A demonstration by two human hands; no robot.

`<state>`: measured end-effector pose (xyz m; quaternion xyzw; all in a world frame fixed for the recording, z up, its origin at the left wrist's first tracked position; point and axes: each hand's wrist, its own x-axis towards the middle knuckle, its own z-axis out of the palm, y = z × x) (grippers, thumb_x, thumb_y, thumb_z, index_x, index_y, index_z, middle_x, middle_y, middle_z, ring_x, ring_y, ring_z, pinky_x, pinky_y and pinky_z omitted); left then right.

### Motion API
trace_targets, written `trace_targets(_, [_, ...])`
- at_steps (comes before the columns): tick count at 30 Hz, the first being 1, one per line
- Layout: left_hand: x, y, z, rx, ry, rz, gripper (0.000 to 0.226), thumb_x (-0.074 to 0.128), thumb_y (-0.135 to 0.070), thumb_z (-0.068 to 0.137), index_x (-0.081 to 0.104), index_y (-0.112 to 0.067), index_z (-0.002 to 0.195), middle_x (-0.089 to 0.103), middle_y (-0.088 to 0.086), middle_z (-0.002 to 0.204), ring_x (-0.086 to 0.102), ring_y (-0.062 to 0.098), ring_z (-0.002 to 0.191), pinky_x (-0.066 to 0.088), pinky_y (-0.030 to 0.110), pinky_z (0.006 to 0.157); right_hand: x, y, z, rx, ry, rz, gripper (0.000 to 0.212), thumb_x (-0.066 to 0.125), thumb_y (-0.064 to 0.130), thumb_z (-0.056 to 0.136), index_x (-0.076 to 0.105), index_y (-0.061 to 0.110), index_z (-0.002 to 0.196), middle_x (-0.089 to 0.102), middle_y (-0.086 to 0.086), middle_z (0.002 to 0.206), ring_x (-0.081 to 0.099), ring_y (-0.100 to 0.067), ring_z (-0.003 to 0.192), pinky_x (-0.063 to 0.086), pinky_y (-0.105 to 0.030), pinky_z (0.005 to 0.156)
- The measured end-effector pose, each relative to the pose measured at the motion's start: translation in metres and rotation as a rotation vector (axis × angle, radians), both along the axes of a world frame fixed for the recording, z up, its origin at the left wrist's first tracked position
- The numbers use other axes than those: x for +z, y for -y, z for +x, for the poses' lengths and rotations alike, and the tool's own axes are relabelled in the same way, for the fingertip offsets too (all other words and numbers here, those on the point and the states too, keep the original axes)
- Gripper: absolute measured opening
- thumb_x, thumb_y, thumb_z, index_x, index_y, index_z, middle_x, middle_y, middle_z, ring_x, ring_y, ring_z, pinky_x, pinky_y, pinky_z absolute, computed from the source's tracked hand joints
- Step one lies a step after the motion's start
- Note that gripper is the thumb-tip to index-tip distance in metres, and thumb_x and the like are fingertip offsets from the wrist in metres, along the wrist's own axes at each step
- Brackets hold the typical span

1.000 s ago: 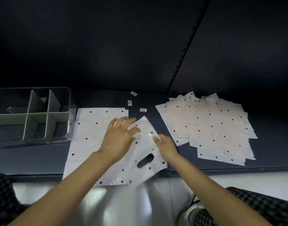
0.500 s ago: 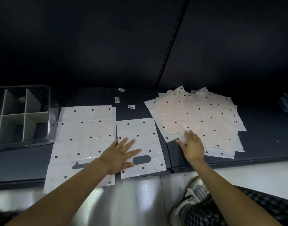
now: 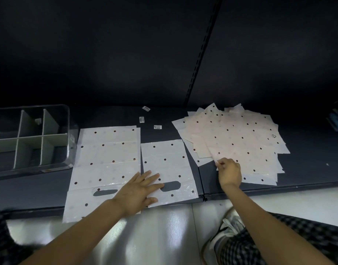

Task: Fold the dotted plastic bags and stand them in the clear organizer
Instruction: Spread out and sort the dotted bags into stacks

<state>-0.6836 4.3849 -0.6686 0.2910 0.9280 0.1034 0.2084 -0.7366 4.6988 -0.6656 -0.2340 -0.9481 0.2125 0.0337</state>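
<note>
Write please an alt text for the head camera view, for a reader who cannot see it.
A person's left hand presses flat on a dotted plastic bag on a dark shelf, while the right hand pinches the edge of a loose pile of dotted bags. A clear organizer with dividers stands at far left, beside a larger bag.

The large bag [image 3: 107, 159] and the smaller bag [image 3: 167, 165] are milky white plastic with scattered dark brown dots. The pile of bags [image 3: 235, 140] has a faint peach tint and the same dark dots. The organizer [image 3: 67, 131] is clear with pale grey-green dividers. The shelf [image 3: 307, 165] is dark navy. The trousers [image 3: 279, 240] are black-and-white checked, the shoe [image 3: 227, 230] grey and white.
</note>
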Motion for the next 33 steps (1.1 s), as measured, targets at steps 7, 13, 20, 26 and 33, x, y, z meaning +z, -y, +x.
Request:
trace_targets(7, [0.030, -0.009, 0.009, 0.482, 0.262, 0.654, 0.071, 0.066, -0.041, 0.085, 0.027, -0.040, 0.144, 0.035, -0.019, 0.143, 0.033, 0.003, 0.134, 0.025, 0.015, 0.106, 0.050, 0.104, -0.002, 0.117, -0.151, -0.693, 0.012, 0.057, 0.016, 0.093, 0.055, 0.005, 0.088, 0.061, -0.005, 0.070, 0.057, -0.011, 0.047, 0.043, -0.024, 0.052])
trace_targets(13, [0.044, -0.017, -0.007, 0.918, 0.143, 0.884, 0.080, 0.075, -0.011, 0.079, 0.030, -0.021, 0.144, 0.049, -0.006, 0.127, 0.049, 0.013, 0.112, 0.033, 0.011, 0.083, 0.076, 0.176, -0.001, 0.192, 0.102, -1.343, 0.013, 0.054, 0.021, 0.095, 0.052, 0.008, 0.092, 0.068, -0.008, 0.076, 0.070, -0.017, 0.064, 0.057, -0.022, 0.064])
trace_targets(20, [0.042, 0.063, -0.053, 1.259, -0.090, 0.669, 0.065, 0.069, -0.008, 0.084, 0.037, -0.009, 0.141, 0.051, 0.022, 0.134, 0.051, 0.034, 0.119, 0.041, 0.038, 0.096, 0.037, 0.070, -0.025, 0.050, -0.158, -0.700, 0.016, 0.058, 0.010, 0.090, 0.060, 0.008, 0.106, 0.063, -0.011, 0.108, 0.059, -0.018, 0.095, 0.045, -0.018, 0.080])
trace_targets(26, [0.030, 0.115, -0.083, 1.223, -0.191, 0.376, 0.051, 0.059, -0.006, 0.090, 0.035, -0.009, 0.136, 0.058, 0.029, 0.113, 0.056, 0.040, 0.082, 0.044, 0.045, 0.067, 0.008, -0.049, -0.056, -0.004, -0.051, -0.185, 0.056, 0.058, 0.027, 0.092, 0.037, 0.007, 0.141, 0.037, -0.013, 0.147, 0.033, -0.030, 0.135, 0.030, -0.037, 0.108])
trace_targets(33, [0.011, 0.083, -0.071, 0.707, -0.479, 0.135, 0.064, 0.068, -0.015, 0.084, 0.040, -0.009, 0.141, 0.032, 0.023, 0.148, 0.028, 0.045, 0.136, 0.023, 0.061, 0.108, -0.017, -0.085, -0.072, 0.126, 0.163, 0.077, 0.054, 0.049, 0.036, 0.096, 0.037, 0.012, 0.143, 0.031, -0.008, 0.152, 0.029, -0.027, 0.139, 0.025, -0.037, 0.113])
